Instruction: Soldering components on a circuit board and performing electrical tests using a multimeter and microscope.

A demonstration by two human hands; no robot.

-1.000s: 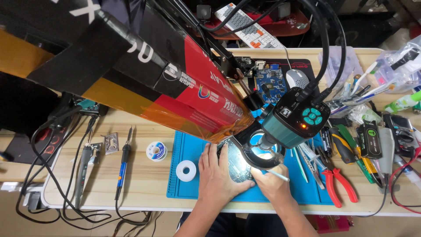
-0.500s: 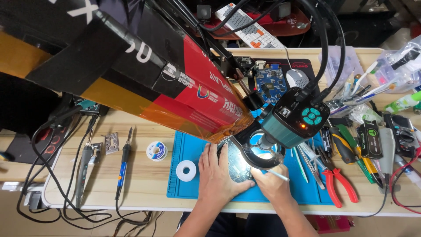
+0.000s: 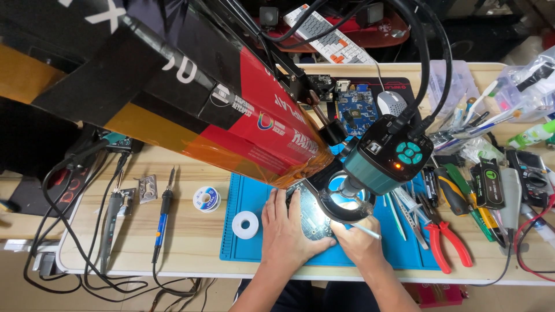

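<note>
Centrally, on the blue mat (image 3: pixel 254 245) laid over the wooden surface (image 3: pixel 185 248), a dark circuit board (image 3: pixel 312 218) is being worked on beneath the ring light (image 3: pixel 345 203) of a teal microscope camera (image 3: pixel 386 159). The left hand (image 3: pixel 287 228) is laid flat on the mat, its fingers (image 3: pixel 276 199) spread and released, with the thumb set against the board's near edge; nothing is gripped by it. The right hand (image 3: pixel 359 242) is clenched around a thin white-handled tool (image 3: pixel 366 231), whose tip is directed under the ring light toward the board; where the tip meets the board is hidden by the ring.

Just left of the left hand, a white roll of tape (image 3: pixel 245 224) is lying on the mat, and a spool of solder wire (image 3: pixel 206 199) is set on the bare surface beside the mat. Further left, a blue-handled soldering iron (image 3: pixel 162 216) is laid lengthwise. To the right of the mat, red-handled pliers (image 3: pixel 446 245) are seen among other hand tools. A large red, black and orange box (image 3: pixel 173 98) is looming across the upper left of the view.
</note>
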